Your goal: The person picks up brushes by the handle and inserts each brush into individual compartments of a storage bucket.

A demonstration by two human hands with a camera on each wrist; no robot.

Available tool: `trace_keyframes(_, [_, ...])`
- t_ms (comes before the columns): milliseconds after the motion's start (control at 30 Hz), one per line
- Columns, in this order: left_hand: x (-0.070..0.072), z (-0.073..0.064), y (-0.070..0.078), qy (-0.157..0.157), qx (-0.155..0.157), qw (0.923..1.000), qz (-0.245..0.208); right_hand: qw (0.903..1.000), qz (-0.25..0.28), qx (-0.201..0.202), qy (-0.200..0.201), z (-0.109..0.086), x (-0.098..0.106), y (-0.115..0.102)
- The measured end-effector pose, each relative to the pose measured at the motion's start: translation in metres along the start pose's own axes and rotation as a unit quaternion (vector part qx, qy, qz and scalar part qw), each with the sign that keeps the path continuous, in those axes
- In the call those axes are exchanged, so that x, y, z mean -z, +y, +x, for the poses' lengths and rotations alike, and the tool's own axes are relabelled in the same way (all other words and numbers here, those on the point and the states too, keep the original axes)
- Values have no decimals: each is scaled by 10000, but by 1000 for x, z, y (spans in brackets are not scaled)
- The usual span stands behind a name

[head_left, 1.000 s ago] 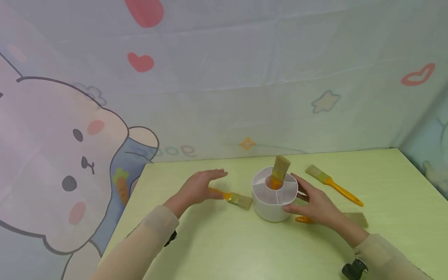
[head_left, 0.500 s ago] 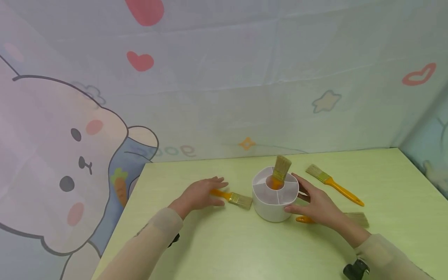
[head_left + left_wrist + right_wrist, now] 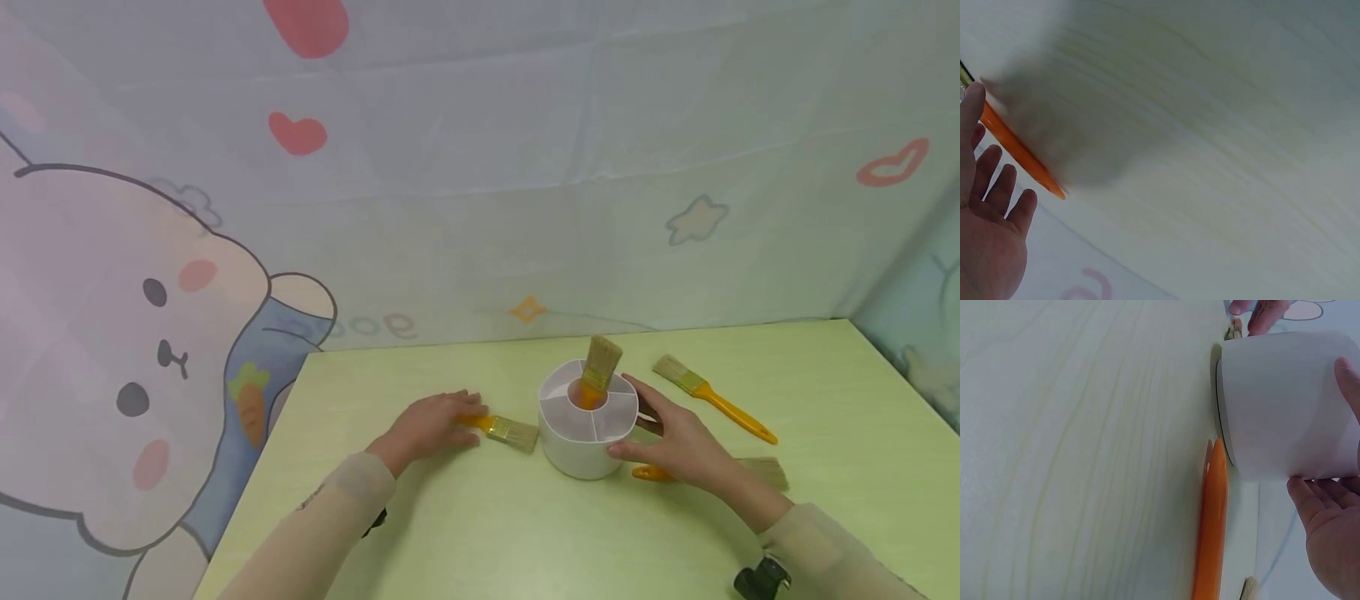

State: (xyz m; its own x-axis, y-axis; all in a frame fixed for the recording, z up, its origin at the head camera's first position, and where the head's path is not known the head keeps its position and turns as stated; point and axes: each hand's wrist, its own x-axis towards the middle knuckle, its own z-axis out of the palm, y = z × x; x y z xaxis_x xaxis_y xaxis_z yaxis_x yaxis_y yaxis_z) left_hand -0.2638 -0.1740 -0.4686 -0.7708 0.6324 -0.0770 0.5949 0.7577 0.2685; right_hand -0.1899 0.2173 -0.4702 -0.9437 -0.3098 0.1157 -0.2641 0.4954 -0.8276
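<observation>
In the head view, a round white divided organizer (image 3: 581, 454) stands on the table with a paintbrush (image 3: 602, 362) upright in its middle opening, bristles up. My right hand (image 3: 678, 437) grips the organizer's right side, thumb at the front and fingers behind. To its left lies another paintbrush (image 3: 513, 433), bristles toward the organizer. My left hand (image 3: 431, 429) pinches its orange handle near the metal band, thumb and index finger on either side. In the left wrist view, the other fingers stay loosely bent beside the handle (image 3: 1022, 153).
A paintbrush (image 3: 712, 396) lies at the back right of the pale yellow table (image 3: 525, 542). Another paintbrush (image 3: 763, 472) lies partly hidden under my right wrist, its orange handle tip near the organizer. A printed cloth (image 3: 465, 167) hangs behind the table.
My left hand has lowered and moved slightly right along the paintbrush handle, its spread thumb and fingers closing on it. My right hand and the organizer have stayed in place.
</observation>
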Motion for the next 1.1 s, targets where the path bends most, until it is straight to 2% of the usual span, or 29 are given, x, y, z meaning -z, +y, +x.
trace_keyframes(167, [-5,-1,-1,166,-198,9996,113,10000,40,-39,-31,0,1,-1])
trace_keyframes(567, [-16,-5,-1,732,-205,9969,220,9998,180,113,-34,0,0,2])
trace_keyframes(867, [-23,-9,0,1137,-676,9885,734,9998,152,73,-44,0,0,3])
trace_keyframes(1100, [-24,-10,1,1260,-877,9835,960,9999,60,84,-20,1,0,5])
